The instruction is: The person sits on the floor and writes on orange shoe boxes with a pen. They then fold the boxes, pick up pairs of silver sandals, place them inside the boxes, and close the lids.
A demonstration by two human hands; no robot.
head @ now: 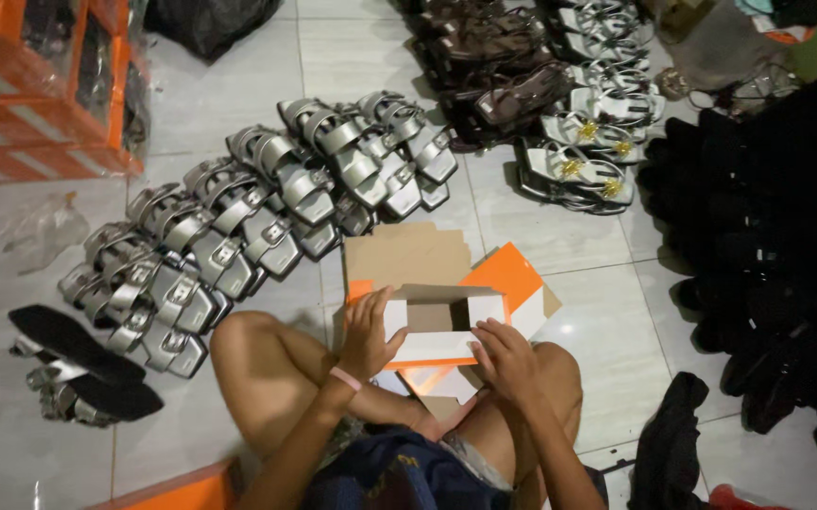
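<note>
Head view: person sits cross-legged on tiled floor (578,246). Orange-and-white shoebox (446,316) rests over the knees, half folded, brown inside showing. Left hand (368,332) grips its left end, fingers curled over the edge. Right hand (505,361) presses fingers together on the lower right flap. Silver sandals (267,203) lie in rows just beyond.

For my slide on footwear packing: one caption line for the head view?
Seated on a tiled floor, left hand and right hand fold an orange-and-white shoebox beside rows of silver sandals.
</note>
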